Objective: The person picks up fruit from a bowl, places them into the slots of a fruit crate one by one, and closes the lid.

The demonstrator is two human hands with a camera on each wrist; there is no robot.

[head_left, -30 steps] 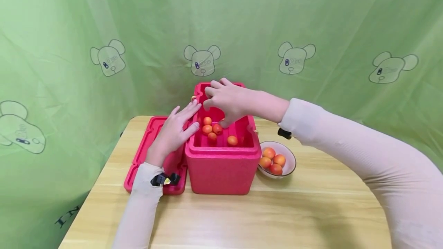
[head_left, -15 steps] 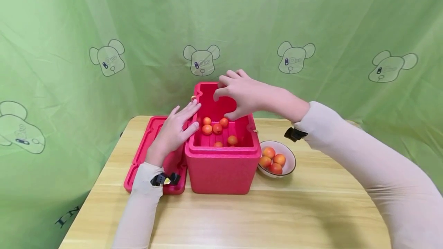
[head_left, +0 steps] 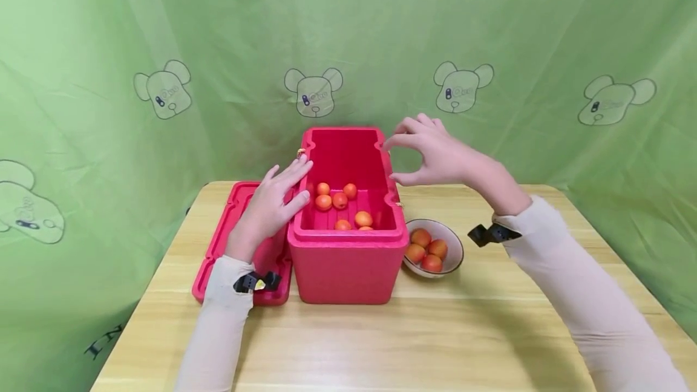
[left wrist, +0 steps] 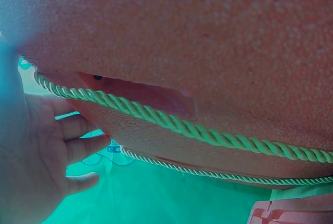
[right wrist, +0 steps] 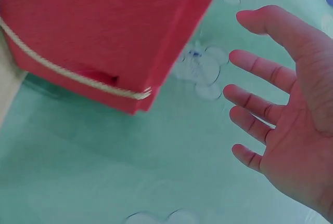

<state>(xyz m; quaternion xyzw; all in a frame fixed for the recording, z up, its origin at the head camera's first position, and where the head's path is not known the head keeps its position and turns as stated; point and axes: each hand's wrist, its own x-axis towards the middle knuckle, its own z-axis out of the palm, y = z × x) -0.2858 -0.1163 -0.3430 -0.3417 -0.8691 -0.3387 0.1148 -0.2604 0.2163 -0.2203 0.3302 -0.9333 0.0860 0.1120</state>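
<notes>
My left hand [head_left: 269, 207] rests with fairly straight fingers on the left rim of a lidless red foam box [head_left: 345, 271]. Inside the box several small orange-red fruits, apricot-like [head_left: 363, 218], lie loose on the floor; some are partly hidden behind the front wall. Past the right rim hovers my right hand [head_left: 435, 153], fingers spread and bent, with nothing in it. The right wrist view shows that hand [right wrist: 296, 115] apart from the box [right wrist: 99, 31]. In the left wrist view, my left hand [left wrist: 36, 156] is beside the box wall and a twisted cord [left wrist: 156, 117].
The red lid [head_left: 218, 265] lies left of the box, partly under my left forearm. To the right, a white bowl [head_left: 451, 242] with a dark rim holds several more of the same fruits [head_left: 432, 263]. Everything stands on a wooden table [head_left: 490, 343] before a green curtain [head_left: 381, 29].
My right hand has moved out of the box to the right, empty. A fruit near its thumb came into view, and others rolled toward the front wall. My left hand has stayed in place.
</notes>
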